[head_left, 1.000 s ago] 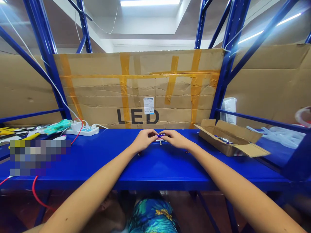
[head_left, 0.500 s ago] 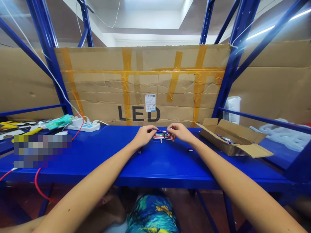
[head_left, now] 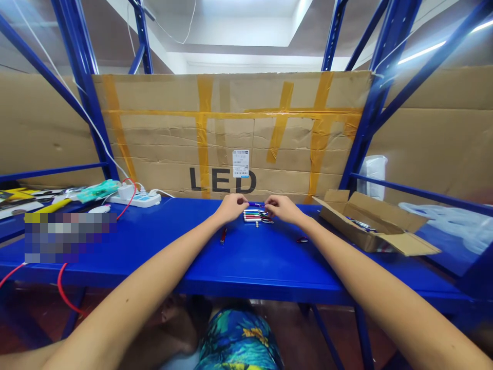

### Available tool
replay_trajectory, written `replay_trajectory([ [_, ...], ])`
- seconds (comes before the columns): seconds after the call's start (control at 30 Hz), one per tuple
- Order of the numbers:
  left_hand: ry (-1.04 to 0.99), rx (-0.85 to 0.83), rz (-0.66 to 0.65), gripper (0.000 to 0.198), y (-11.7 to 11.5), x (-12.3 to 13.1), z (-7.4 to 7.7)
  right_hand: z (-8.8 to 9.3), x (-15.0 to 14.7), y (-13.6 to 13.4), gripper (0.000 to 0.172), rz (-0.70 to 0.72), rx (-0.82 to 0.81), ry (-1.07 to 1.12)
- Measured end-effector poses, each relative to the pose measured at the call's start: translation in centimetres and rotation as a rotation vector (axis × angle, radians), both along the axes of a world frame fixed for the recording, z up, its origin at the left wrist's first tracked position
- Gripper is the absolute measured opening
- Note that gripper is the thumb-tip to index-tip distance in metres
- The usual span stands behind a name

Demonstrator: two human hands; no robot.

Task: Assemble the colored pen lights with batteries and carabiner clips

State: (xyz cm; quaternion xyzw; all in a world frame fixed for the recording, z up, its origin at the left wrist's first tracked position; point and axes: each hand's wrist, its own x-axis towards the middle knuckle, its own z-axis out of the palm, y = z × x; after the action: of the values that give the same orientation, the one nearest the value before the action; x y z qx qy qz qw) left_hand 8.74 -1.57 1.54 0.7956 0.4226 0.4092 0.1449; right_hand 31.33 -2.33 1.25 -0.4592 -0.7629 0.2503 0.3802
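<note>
Between my two hands a blue pen [head_left: 254, 204] is held level, just behind a row of several pens [head_left: 252, 216] lying side by side on the blue table. My left hand [head_left: 232, 207] pinches its left end, and my right hand [head_left: 278, 207] has thumb and finger closed at its right end. A small metallic piece [head_left: 257, 224] lies in front of the row. On the table nearer to me are a red pen [head_left: 223, 236], beside my left forearm, and a small dark red piece [head_left: 302, 240], by my right forearm.
An open cardboard box [head_left: 356, 228] with pens inside stands at the right. A white power strip [head_left: 140, 198] and cluttered tools [head_left: 57, 206] are at the left. A large cardboard panel [head_left: 169, 139] rises behind the blue table [head_left: 246, 267], between blue posts.
The blue pen has come up off the row, slightly backward, between my hands. My left hand has shifted a little, and the red pen by my left forearm shows more fully.
</note>
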Motion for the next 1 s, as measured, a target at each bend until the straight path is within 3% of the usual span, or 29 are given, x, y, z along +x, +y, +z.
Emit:
replay_trajectory([
  [0.13,0.185,-0.062,0.103,0.016,3.0,1.2,0.4,0.0,-0.1,2.7,0.010,-0.153,0.268,-0.433],
  [0.23,0.256,-0.114,0.127,0.017,5.3,2.1,0.1,-0.2,-0.1,4.4,0.015,-0.207,0.280,-0.566],
  [0.47,0.336,-0.177,0.145,0.016,7.9,2.9,-0.8,-1.8,0.2,6.7,0.018,-0.214,0.222,-0.592],
  [0.8,0.441,-0.291,0.120,0.017,7.9,2.7,-0.6,-1.6,-0.4,5.8,0.019,-0.160,0.134,-0.592],
  [1.0,0.442,-0.276,0.075,0.024,8.2,2.7,-0.7,-1.4,-0.4,5.6,0.022,-0.162,0.113,-0.601],
])
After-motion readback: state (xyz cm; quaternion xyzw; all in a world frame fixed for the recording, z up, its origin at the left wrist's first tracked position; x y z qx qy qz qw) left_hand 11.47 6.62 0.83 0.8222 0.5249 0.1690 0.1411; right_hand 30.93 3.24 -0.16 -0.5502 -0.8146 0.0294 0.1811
